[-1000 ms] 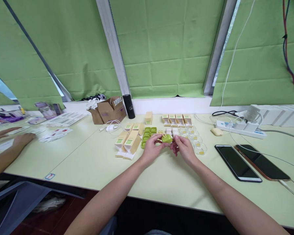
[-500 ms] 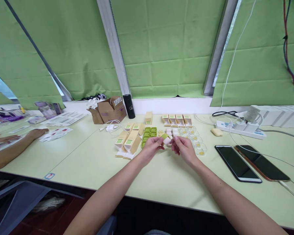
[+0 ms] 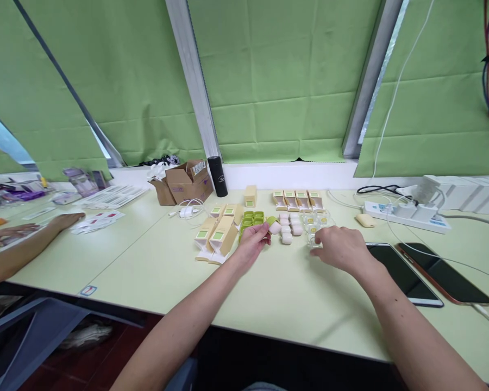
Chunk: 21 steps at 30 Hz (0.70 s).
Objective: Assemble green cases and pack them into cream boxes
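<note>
My left hand (image 3: 252, 243) is closed on a small green and white case (image 3: 273, 225), held just above the table beside a cluster of green cases (image 3: 251, 219). My right hand (image 3: 339, 248) lies palm down to the right, its fingers curled over the clear plastic shells (image 3: 314, 230); what they grip, if anything, is hidden. Several white case parts (image 3: 289, 226) lie between the two hands. Tan open boxes with green labels (image 3: 214, 237) stand left of my left hand, and a row of the same boxes (image 3: 296, 200) stands farther back.
Two phones (image 3: 407, 274) lie at the right, with a power strip (image 3: 403, 213) and cables behind. A cardboard box (image 3: 184, 182) and black cylinder (image 3: 219, 176) stand at the back. Another person's hands (image 3: 63, 220) rest on papers at the far left.
My right hand let go of the green case and moved right onto the clear shells. My left hand kept the case, now showing its white part. The other person's hands shifted.
</note>
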Motion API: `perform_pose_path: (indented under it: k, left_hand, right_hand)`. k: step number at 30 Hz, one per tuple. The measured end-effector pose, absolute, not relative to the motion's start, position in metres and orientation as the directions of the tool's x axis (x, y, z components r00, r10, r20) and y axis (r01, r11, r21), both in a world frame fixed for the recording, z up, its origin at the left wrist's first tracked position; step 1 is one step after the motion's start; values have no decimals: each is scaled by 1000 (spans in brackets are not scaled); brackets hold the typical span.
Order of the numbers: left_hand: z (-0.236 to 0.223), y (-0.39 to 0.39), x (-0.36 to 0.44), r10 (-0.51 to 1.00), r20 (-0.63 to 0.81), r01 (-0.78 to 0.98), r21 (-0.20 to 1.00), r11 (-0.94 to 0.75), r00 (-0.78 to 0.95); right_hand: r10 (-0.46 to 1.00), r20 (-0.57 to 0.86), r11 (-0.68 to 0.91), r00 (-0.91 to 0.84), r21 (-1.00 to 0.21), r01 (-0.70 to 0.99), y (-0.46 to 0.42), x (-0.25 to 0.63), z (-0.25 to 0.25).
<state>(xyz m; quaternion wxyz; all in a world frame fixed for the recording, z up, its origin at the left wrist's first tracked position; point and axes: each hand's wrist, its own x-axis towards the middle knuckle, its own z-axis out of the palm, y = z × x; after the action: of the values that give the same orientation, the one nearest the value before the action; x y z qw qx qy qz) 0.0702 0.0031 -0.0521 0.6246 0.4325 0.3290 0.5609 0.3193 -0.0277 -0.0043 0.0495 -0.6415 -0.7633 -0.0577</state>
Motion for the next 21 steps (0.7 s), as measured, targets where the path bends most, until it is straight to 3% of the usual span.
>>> perform_pose_path:
  k: [5,10,15,21]
  left_hand:
    - [-50,1,71,985,79,-412,911,-8,155]
    - [-51,2,70,987,92,-399,917,-32,134]
    - [-53,6,70,988,120,-397,915,-71,99]
    - [-51,5,69,983,164,-422,899,-118,76]
  right_hand:
    - [963,72,252,-259,99,963,-35,306,-8]
    - [908,60,410,-414,68,909,-45,280,-7]
    - [829,107,554,-549,-13,833,-53,263,-11]
    - [825,232,554,-516,-152,818,-48,267,-23]
